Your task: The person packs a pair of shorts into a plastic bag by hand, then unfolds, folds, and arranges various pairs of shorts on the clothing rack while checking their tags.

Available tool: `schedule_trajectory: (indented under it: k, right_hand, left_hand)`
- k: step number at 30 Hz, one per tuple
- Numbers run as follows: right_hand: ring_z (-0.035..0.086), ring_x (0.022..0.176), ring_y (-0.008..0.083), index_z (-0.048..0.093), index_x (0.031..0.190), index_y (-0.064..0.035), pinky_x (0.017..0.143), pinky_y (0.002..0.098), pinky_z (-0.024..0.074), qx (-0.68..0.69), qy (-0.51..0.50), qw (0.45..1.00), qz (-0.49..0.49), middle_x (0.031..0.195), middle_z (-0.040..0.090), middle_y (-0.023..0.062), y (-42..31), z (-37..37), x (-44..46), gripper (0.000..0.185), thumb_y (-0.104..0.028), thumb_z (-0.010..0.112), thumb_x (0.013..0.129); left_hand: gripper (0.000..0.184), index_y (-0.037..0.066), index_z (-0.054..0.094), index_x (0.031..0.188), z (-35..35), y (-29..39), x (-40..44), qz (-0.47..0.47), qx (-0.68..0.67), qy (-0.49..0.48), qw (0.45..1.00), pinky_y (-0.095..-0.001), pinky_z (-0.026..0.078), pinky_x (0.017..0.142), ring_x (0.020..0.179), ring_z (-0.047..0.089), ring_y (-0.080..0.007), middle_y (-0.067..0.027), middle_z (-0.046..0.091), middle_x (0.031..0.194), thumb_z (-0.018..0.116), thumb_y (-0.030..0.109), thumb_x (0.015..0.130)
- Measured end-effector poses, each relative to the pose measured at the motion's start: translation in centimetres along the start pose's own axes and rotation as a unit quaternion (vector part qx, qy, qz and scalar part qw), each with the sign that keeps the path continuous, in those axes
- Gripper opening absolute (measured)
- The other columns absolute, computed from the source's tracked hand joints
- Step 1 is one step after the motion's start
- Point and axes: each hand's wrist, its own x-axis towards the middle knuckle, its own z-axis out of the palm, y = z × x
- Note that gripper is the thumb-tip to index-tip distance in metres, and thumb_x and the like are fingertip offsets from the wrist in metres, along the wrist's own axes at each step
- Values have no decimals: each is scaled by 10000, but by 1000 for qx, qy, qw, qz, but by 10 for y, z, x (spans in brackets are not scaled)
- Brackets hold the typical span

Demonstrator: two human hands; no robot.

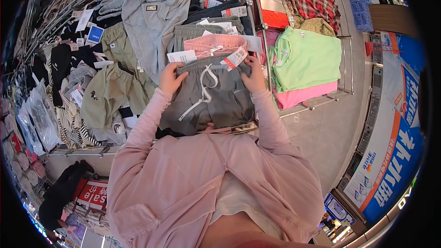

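Note:
Dark grey shorts point(225, 98) with a white drawstring lie on a stack of clothes in the middle of the rack. My left hand point(171, 79) is at the left end of their waistband, thumb and fingers closed round the edge. At the right end, my right hand point(253, 76) grips the waistband beside a red and white price tag point(235, 59). Just beyond the waistband lies a pink garment point(215, 42) with an elastic waist and a white tag point(182, 57). The fingertips of both hands are partly hidden by cloth.
Light grey pants point(156, 11) and olive shorts point(104, 94) lie to the left. Green shirts point(308, 57) over a pink one point(305, 95) sit on the right rack, edged by a metal rail point(321, 102). A red sale sign point(93, 194) stands at lower left.

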Motion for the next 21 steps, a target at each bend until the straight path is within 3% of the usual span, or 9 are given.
schedule_trajectory:
  k: [1, 4, 6, 9, 12, 13, 15, 19, 21]
  right_hand:
    - [582, 987, 288, 337, 1257, -42, 846, 364, 461, 34, -50, 998, -7, 1068, 579, 167, -2, 2, 6, 689, -119, 709, 682]
    - [558, 1057, 290, 328, 1266, -48, 875, 348, 447, 63, -55, 996, -7, 1115, 559, 191, -29, 0, 12, 738, -164, 743, 667]
    - [576, 1030, 288, 434, 1206, -40, 852, 337, 456, 102, -22, 995, 0, 1104, 575, 189, -29, 0, 7, 672, -202, 778, 652]
    - [612, 908, 278, 638, 937, -26, 785, 317, 476, -51, -115, 985, 120, 999, 623, 137, -28, -7, -21, 383, -147, 802, 614]
    - [597, 945, 294, 636, 917, -20, 803, 328, 474, -137, -75, 979, 127, 1097, 585, 170, -16, 1, -31, 389, -116, 803, 579]
    - [576, 984, 300, 626, 885, -14, 813, 341, 472, -127, 4, 992, 25, 1171, 537, 184, -15, 7, -29, 388, -99, 804, 551]
    - [567, 995, 302, 615, 871, -9, 818, 345, 470, -77, -6, 997, -15, 1172, 527, 182, -9, 8, -18, 383, -90, 805, 548]
    - [566, 908, 261, 578, 791, -16, 795, 324, 466, 46, -27, 997, -57, 1013, 543, 123, -2, 6, -2, 311, -48, 791, 566]
    - [557, 842, 194, 545, 834, -34, 758, 279, 463, 97, -22, 993, -70, 869, 523, 71, -2, 3, -2, 359, 8, 784, 571]
  left_hand:
    - [280, 8, 607, 814, 1, 4, 3, 4, 0, 1, 1000, -286, 457, 636, 696, 564, -231, -98, 572, 796, 775, 144, 637]
    - [291, 20, 603, 776, 5, 16, -1, 49, 156, -17, 986, -325, 452, 751, 870, 554, -262, -111, 544, 923, 794, 132, 587]
    - [302, 32, 603, 748, 8, 18, -17, 92, 150, -15, 984, -345, 439, 805, 923, 538, -275, -106, 535, 984, 806, 128, 547]
    - [308, 34, 624, 778, 13, 8, -38, 31, 86, -92, 992, -361, 417, 852, 972, 520, -282, -114, 531, 1008, 810, 149, 562]
    - [352, 39, 658, 840, 22, 1, -47, -5, 172, -46, 984, -381, 381, 922, 1074, 480, -316, -153, 491, 1152, 818, 186, 564]
    - [370, 32, 663, 867, 24, 0, -44, 7, 181, -10, 983, -384, 371, 938, 1117, 450, -329, -171, 453, 1212, 819, 198, 575]
    - [422, 26, 677, 921, 27, -7, -38, 35, 182, 24, 982, -388, 344, 975, 1190, 403, -340, -197, 363, 1329, 825, 229, 582]
    - [393, 10, 676, 889, 18, -4, -28, 73, 169, 16, 983, -365, 385, 922, 1119, 463, -296, -167, 444, 1247, 831, 196, 579]
    - [355, 39, 690, 815, 16, -16, -25, -7, 47, -50, 998, -339, 442, 798, 903, 546, -251, -106, 552, 981, 852, 180, 533]
